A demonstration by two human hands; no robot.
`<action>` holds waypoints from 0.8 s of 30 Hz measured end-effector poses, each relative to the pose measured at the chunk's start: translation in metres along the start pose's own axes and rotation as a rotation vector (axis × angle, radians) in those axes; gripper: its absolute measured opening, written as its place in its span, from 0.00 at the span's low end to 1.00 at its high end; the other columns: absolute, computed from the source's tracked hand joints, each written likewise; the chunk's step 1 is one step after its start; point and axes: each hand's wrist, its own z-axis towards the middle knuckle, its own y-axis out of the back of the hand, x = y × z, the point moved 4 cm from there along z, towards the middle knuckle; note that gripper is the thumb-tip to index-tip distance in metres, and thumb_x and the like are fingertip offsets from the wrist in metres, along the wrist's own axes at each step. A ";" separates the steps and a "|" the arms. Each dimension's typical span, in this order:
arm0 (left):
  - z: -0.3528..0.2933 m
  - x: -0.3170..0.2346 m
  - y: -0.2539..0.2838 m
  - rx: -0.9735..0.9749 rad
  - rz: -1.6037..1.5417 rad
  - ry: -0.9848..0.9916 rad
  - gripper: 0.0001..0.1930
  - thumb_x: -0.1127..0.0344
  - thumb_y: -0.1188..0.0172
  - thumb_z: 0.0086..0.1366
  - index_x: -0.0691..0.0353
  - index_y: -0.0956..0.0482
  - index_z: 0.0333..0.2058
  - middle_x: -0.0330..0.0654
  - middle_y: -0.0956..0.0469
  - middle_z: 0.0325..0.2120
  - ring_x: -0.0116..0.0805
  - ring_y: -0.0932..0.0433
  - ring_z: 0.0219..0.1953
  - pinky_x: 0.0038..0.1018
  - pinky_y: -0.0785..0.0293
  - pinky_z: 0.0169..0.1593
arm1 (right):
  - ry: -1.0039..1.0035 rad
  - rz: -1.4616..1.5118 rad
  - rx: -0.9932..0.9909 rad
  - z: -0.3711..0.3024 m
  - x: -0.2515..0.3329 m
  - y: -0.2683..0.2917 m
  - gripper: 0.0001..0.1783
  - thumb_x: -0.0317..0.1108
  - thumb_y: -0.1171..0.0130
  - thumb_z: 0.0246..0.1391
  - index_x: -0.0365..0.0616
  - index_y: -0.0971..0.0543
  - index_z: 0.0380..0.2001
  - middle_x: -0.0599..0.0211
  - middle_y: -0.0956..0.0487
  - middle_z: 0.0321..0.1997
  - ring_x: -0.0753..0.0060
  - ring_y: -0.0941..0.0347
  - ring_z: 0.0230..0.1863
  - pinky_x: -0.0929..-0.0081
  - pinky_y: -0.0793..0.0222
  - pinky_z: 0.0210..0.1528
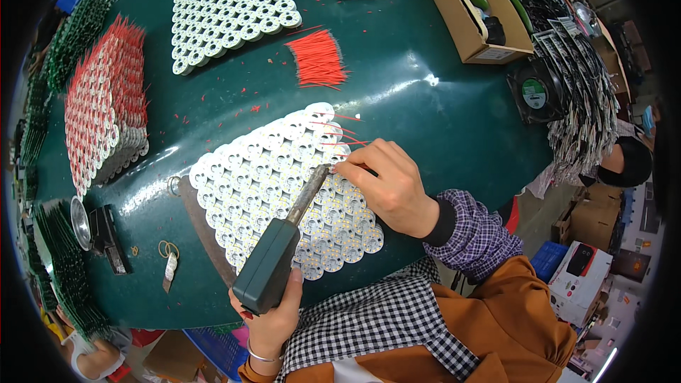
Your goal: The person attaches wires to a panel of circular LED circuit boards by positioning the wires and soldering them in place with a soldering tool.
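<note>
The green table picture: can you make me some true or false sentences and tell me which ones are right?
1. The left hand holds a dark green tool. True.
2. The right hand grips the dark green tool's body. False: the right hand's fingertips are near the end of the metal rod.
3. A bundle of red wires lies on the table. True.
4. The cardboard box is at the picture's left edge. False: the cardboard box is toward the upper right.
5. Round white discs lie under the metal rod. True.

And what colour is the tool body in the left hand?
Dark green; the tool body shows best in the head view.
</note>
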 end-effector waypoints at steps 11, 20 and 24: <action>0.002 -0.006 -0.001 -0.020 -0.018 0.055 0.12 0.80 0.34 0.57 0.71 0.21 0.40 0.39 0.21 0.28 0.21 0.26 0.22 0.19 0.30 0.24 | -0.001 0.034 -0.020 0.002 0.001 0.001 0.15 0.23 0.36 0.40 0.38 0.18 0.36 0.65 0.22 0.34 0.66 0.26 0.33 0.71 0.31 0.33; 0.004 -0.012 -0.001 -0.102 -0.044 0.131 0.09 0.67 0.27 0.54 0.64 0.16 0.31 0.39 0.21 0.21 0.32 0.26 0.18 0.28 0.32 0.27 | 0.011 0.030 -0.016 0.001 0.000 -0.003 0.12 0.25 0.39 0.43 0.38 0.20 0.35 0.66 0.24 0.35 0.66 0.27 0.35 0.71 0.31 0.37; 0.002 -0.011 -0.001 -0.080 -0.013 0.150 0.09 0.67 0.28 0.55 0.63 0.16 0.32 0.39 0.21 0.23 0.32 0.25 0.21 0.28 0.32 0.28 | 0.013 0.025 -0.019 0.002 0.000 -0.002 0.12 0.25 0.39 0.43 0.38 0.20 0.35 0.65 0.25 0.34 0.66 0.27 0.35 0.71 0.31 0.37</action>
